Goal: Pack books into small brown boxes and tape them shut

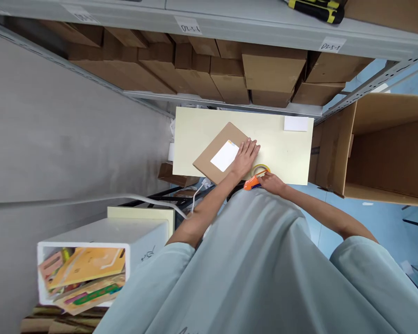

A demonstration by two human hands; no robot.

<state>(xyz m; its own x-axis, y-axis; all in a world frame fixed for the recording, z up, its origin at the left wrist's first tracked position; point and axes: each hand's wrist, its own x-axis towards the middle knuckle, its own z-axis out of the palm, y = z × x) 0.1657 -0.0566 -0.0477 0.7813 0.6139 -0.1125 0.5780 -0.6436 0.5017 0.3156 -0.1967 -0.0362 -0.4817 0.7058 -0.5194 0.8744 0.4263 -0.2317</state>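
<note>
A flat cardboard box (205, 157) lies at an angle on the pale yellow tabletop (285, 153), a white label (225, 156) on its upper face. Across the box's right side rests my left hand (245, 157), palm down with its fingers stretched out flat, overlapping the label's edge. Close to my body, at the table's front edge, my right hand (272, 182) is closed around an orange tape dispenser (251, 183). The yellowish tape roll (261, 166) shows just beyond the dispenser's orange part. My fingers partly hide the dispenser's grip.
Cardboard boxes (230, 76) fill the shelf behind the table. A small white paper stack (296, 123) sits at the table's back right. At right stands a large open carton (386, 153). A white foam box (125, 232) with envelopes is at lower left, near a white cable (149, 200).
</note>
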